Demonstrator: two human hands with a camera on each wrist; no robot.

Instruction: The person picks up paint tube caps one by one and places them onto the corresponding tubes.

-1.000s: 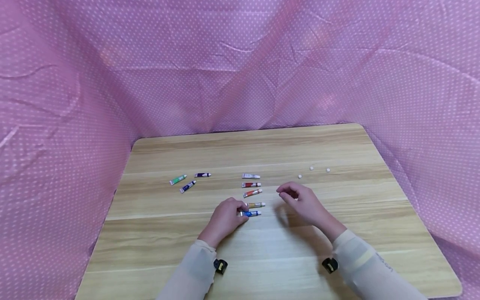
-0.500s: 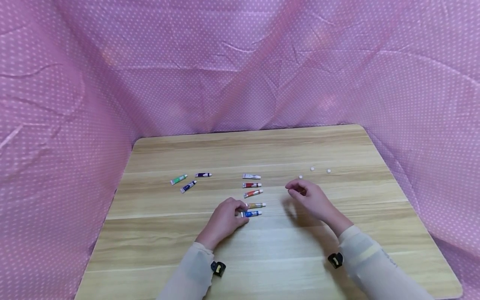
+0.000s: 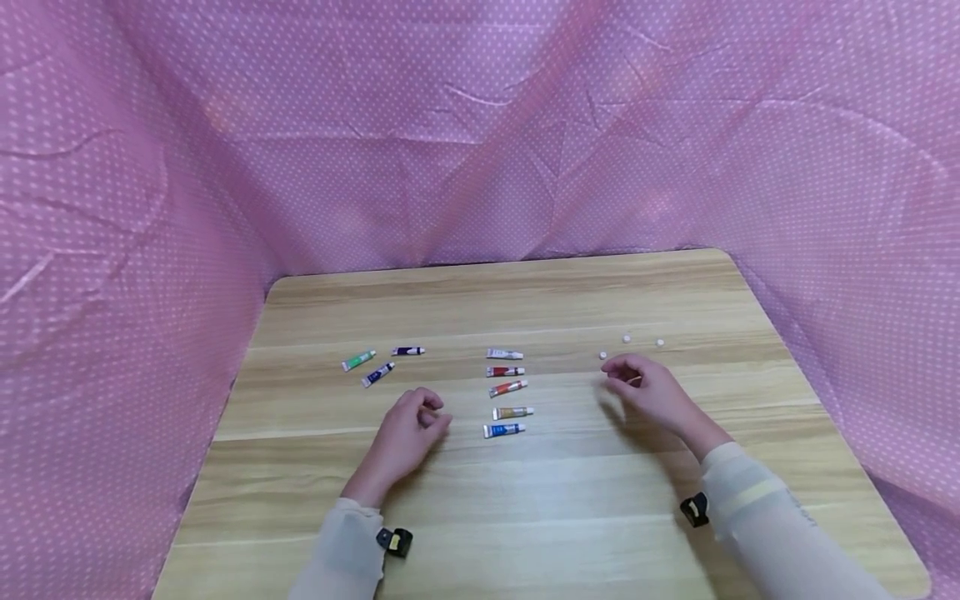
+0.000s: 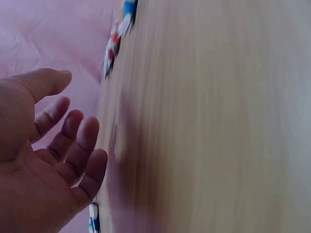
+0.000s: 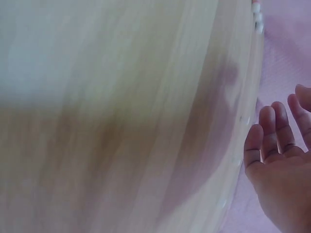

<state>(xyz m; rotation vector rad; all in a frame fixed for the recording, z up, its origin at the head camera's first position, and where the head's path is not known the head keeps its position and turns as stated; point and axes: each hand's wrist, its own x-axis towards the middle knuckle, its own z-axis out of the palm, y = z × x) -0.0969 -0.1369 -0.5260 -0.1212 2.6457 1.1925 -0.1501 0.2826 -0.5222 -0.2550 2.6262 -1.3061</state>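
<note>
Several small paint tubes lie in a column mid-table in the head view: a white tube point(image 3: 505, 354), a red tube point(image 3: 506, 372), an orange tube point(image 3: 508, 388), an ochre tube point(image 3: 513, 412) and a blue tube point(image 3: 504, 430). My left hand point(image 3: 403, 433) hovers to the left of the blue tube, fingers loosely bent and holding nothing; the left wrist view shows its bare palm. Off to the right, my right hand point(image 3: 651, 394) is above the wood, relaxed and holding nothing. Just beyond its fingers lies a small white cap point(image 3: 603, 356).
At the left lie a green tube point(image 3: 359, 361), a dark blue tube point(image 3: 378, 374) and a purple tube point(image 3: 408, 351). Two more caps are at the right, a nearer-left cap point(image 3: 626, 339) and a far-right cap point(image 3: 660, 342). Pink dotted cloth point(image 3: 480, 150) surrounds the wooden table point(image 3: 570, 517).
My left hand has let go of the blue tube and drawn back to the left. My right hand has shifted right, towards the white caps.
</note>
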